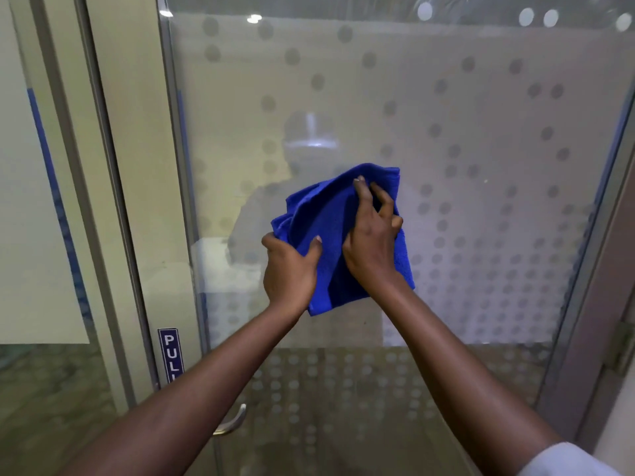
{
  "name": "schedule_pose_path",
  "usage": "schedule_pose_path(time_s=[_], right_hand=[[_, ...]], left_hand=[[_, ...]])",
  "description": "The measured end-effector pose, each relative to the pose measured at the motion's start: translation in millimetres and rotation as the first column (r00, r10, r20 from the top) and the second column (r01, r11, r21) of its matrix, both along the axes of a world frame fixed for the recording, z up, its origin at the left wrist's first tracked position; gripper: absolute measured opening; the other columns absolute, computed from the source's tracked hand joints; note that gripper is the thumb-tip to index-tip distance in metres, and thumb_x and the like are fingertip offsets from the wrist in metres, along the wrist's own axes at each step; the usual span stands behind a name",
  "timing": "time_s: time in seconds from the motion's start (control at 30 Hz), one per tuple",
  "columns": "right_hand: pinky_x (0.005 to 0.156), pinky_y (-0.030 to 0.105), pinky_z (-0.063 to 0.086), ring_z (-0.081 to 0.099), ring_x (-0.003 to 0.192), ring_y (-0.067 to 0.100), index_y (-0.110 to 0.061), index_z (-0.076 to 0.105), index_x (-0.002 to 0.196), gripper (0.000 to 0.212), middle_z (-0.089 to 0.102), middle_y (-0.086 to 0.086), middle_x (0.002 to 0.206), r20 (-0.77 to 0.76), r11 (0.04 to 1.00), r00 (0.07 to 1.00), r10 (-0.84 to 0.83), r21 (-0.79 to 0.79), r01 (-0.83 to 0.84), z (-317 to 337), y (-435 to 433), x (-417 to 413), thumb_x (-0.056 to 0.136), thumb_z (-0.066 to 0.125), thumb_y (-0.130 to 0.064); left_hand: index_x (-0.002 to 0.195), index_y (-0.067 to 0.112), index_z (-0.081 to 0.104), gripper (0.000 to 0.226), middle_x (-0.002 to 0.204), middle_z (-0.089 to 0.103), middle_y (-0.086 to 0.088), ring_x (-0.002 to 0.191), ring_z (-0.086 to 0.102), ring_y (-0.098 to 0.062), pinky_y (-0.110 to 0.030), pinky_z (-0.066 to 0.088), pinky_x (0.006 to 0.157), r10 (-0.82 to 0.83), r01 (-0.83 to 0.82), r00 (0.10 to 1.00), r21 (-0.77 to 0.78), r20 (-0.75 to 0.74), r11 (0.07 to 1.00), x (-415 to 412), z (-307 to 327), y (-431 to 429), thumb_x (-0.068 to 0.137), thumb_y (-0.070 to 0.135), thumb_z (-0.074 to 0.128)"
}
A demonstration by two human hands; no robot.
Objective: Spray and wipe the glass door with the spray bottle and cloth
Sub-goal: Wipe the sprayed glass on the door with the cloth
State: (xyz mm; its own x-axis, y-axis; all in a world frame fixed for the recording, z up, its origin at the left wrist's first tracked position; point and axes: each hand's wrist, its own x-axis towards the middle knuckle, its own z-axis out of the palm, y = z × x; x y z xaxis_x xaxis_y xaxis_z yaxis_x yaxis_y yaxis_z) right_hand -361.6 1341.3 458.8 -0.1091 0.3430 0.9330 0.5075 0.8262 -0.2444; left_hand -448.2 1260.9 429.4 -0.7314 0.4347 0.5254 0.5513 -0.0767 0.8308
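Note:
A blue cloth (323,214) is held in front of the frosted, dot-patterned glass door (481,166), roughly at its middle. My left hand (288,269) grips the cloth's lower left edge, thumb on top. My right hand (372,235) lies on the cloth's right side with fingers curled into the fabric. Whether the cloth touches the glass I cannot tell. No spray bottle is in view.
A metal door handle (233,422) sits low on the door's left edge, under my left forearm. A blue PULL sticker (170,353) is on the frame (137,166) beside it. A second glass panel (37,201) stands at the left, a hinge (622,348) at the right.

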Motion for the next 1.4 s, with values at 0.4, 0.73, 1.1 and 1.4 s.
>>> schedule_pose_path(time_s=[0.4,0.73,1.1,1.4], right_hand=[[0.096,0.048,0.027,0.031,0.126,0.036,0.002,0.032,0.135,0.085,0.040,0.021,0.141,-0.186,0.869,0.920,-0.345,-0.433,0.238,-23.7,21.5,42.3,0.068,0.073,-0.031],[0.068,0.041,0.046,0.058,0.080,0.033,-0.011,0.048,0.088,0.030,0.060,0.003,0.082,-0.216,0.860,0.974,-0.075,-0.509,-0.046,-32.8,-0.4,42.8,0.087,0.055,-0.040],[0.057,0.028,0.045,0.057,0.062,0.009,-0.015,0.053,0.073,0.031,0.060,-0.010,0.067,-0.340,0.581,0.786,0.517,-0.535,-0.613,-44.4,-55.4,-3.1,0.085,0.068,-0.039],[0.060,0.029,0.054,0.069,0.073,0.024,-0.001,0.068,0.085,0.021,0.072,0.010,0.077,-0.523,0.008,0.513,0.680,-0.695,-0.719,-66.3,-129.3,-75.2,0.075,0.079,-0.015]], left_hand=[[0.069,0.025,0.048,0.011,0.063,0.055,0.014,0.054,0.050,-0.003,-0.023,0.039,0.050,-0.304,0.289,0.942,0.114,0.144,0.950,13.3,-4.1,1.8,0.075,0.033,0.054],[0.084,0.011,0.057,0.021,0.078,0.065,0.001,0.068,0.059,-0.016,-0.030,0.044,0.057,-0.337,0.323,0.928,0.112,0.156,0.940,-1.8,-10.1,-21.4,0.076,0.031,0.055],[0.081,0.012,0.061,0.042,0.076,0.062,-0.004,0.065,0.056,-0.022,-0.031,0.040,0.062,-0.338,0.185,0.692,0.296,0.637,0.937,-68.2,-21.8,-100.3,0.088,0.053,0.062],[0.100,0.004,0.071,0.030,0.086,0.075,-0.012,0.070,0.072,-0.023,-0.028,0.056,0.053,-0.362,0.169,0.586,0.328,0.725,0.930,-122.9,-48.5,-222.2,0.086,0.030,0.072]])
